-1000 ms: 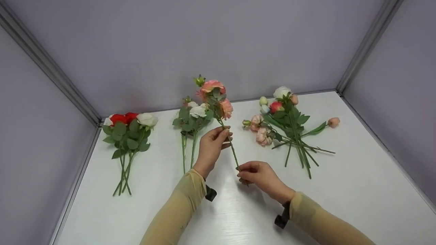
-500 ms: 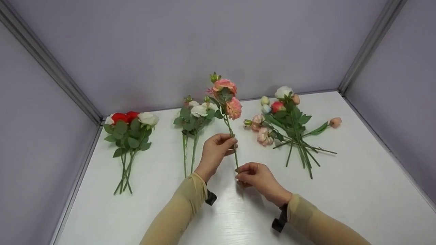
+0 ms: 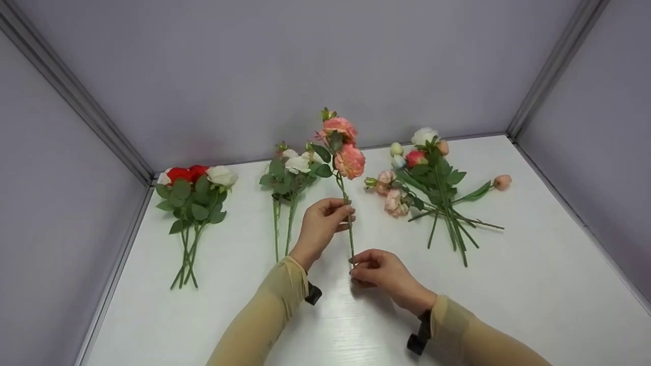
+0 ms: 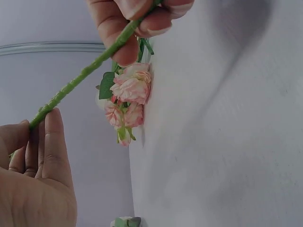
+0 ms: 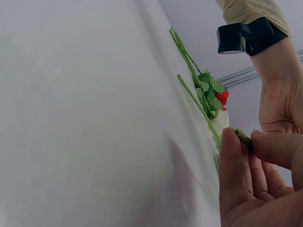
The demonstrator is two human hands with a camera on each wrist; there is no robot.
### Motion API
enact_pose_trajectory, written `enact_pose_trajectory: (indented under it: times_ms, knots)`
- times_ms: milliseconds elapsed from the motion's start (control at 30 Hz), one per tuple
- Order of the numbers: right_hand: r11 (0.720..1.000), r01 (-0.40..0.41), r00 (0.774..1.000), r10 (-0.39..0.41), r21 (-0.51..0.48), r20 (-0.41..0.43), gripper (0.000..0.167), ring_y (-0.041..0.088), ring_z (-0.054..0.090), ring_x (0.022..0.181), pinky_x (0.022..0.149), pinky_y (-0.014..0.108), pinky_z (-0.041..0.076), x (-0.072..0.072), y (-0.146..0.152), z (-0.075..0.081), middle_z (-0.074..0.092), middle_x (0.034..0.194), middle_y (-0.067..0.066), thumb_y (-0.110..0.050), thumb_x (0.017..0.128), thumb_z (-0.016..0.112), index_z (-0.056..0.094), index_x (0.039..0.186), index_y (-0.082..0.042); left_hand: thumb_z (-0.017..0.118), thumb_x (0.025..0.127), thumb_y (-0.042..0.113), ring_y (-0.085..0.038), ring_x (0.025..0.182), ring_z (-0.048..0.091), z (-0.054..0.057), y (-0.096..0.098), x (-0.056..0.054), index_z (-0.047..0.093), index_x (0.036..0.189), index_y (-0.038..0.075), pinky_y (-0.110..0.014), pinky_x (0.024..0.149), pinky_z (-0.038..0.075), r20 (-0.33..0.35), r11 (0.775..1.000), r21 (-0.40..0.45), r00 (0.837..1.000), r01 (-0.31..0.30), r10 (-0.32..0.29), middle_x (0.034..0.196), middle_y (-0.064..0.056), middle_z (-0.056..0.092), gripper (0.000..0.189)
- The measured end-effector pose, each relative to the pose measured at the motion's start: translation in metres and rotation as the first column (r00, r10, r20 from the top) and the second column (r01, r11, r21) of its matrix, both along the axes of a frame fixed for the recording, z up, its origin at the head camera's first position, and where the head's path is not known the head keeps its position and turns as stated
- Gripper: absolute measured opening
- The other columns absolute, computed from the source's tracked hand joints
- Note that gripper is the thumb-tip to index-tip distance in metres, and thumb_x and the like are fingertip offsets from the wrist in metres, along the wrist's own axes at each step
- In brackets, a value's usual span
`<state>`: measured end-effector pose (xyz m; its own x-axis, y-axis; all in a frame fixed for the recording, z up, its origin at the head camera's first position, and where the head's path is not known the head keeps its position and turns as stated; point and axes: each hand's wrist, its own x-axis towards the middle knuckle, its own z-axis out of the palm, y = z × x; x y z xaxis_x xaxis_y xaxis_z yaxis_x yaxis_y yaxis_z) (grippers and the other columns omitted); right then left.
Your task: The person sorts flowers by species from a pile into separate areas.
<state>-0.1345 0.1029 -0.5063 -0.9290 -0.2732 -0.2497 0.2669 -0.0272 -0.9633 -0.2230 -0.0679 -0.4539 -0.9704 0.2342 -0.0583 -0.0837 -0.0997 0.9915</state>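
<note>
A coral-pink artificial peony stem [image 3: 350, 161] with two blooms and a bud stands nearly upright over the table. My left hand [image 3: 321, 226] pinches its green stem [image 4: 83, 74] below the leaves, between thumb and fingers. Lower down, my right hand [image 3: 384, 274] pinches the stem near its bottom end. The cut tip [image 5: 243, 137] pokes out between the right thumb and index finger in the right wrist view. Behind the left hand lie white flowers [image 3: 297, 163] on long stems, partly covered by the left forearm.
On the left of the white table [image 3: 325, 335] lies a bunch of red and white roses [image 3: 193, 190]. To the right is a loose pile of mixed flowers [image 3: 432, 178], with a peach tulip [image 3: 502, 182] sticking out. Grey panels enclose the back and sides.
The peony stem has swung to the right and become more upright. Both hands have shifted with it, the left slightly right and down, the right a little lower toward the stem's end.
</note>
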Motion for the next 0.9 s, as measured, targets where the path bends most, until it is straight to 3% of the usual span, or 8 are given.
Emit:
enact_pose_trajectory:
  times_ms: [167,333,500,633,800,900]
  knots:
    - [1.000,0.008,1.000,-0.008,-0.002,0.004,0.032,0.019,0.071,0.082,0.077,0.036,0.061,0.003,-0.001,0.001,0.070,0.090,0.009,-0.003,0.092,0.075,0.062,0.117,0.011,0.070,0.099,0.012,-0.025,0.096,0.072,-0.003,0.002,0.002,0.069,0.116,-0.001,-0.037,0.082,0.061,0.005,1.000,0.001,1.000,0.015,-0.015,0.105,-0.016,0.072,0.021]
    - [1.000,0.014,1.000,-0.014,0.024,-0.003,0.033,0.020,0.071,0.081,0.077,0.035,0.061,0.003,-0.001,0.000,0.070,0.089,0.009,-0.003,0.092,0.075,0.061,0.117,0.012,0.072,0.096,0.009,-0.024,0.094,0.070,-0.005,0.004,0.004,0.070,0.115,-0.001,-0.037,0.082,0.061,-0.017,0.998,-0.049,0.999,0.035,-0.035,0.104,-0.016,0.071,0.021]
    - [0.999,0.020,1.000,-0.019,0.050,-0.021,0.032,0.019,0.071,0.082,0.077,0.034,0.061,0.001,-0.003,-0.002,0.070,0.091,0.008,-0.003,0.091,0.076,0.063,0.116,0.012,0.074,0.095,0.010,-0.023,0.093,0.070,-0.006,0.003,0.004,0.069,0.116,-0.001,-0.036,0.080,0.062,-0.023,0.995,-0.100,0.999,0.022,-0.025,0.101,-0.012,0.071,0.023]
    - [0.997,0.010,0.999,-0.006,0.072,-0.050,0.029,0.018,0.072,0.082,0.075,0.033,0.061,-0.002,-0.005,-0.004,0.072,0.091,0.008,-0.003,0.091,0.075,0.064,0.114,0.011,0.073,0.096,0.010,-0.026,0.094,0.070,-0.003,-0.001,0.003,0.068,0.118,-0.002,-0.036,0.080,0.062,-0.030,0.992,-0.127,0.999,0.015,-0.019,0.103,-0.015,0.070,0.025]
    - [0.986,-0.032,0.989,0.055,0.164,-0.138,0.029,0.022,0.070,0.085,0.076,0.034,0.060,-0.006,-0.008,-0.001,0.071,0.094,0.008,-0.010,0.095,0.074,0.065,0.117,0.007,0.070,0.098,0.007,-0.023,0.092,0.070,-0.001,-0.015,-0.004,0.068,0.117,-0.002,-0.035,0.080,0.061,-0.036,0.989,-0.147,0.999,-0.009,0.003,0.102,-0.017,0.071,0.022]
    - [0.949,-0.047,0.957,0.132,0.312,-0.257,0.031,0.022,0.069,0.094,0.083,0.036,0.058,-0.010,-0.007,0.002,0.071,0.104,0.005,-0.020,0.100,0.069,0.066,0.122,0.002,0.069,0.098,0.007,-0.021,0.091,0.070,0.000,-0.031,-0.013,0.069,0.118,-0.002,-0.034,0.080,0.061,-0.034,0.981,-0.189,0.998,-0.052,0.047,0.103,-0.016,0.071,0.022]
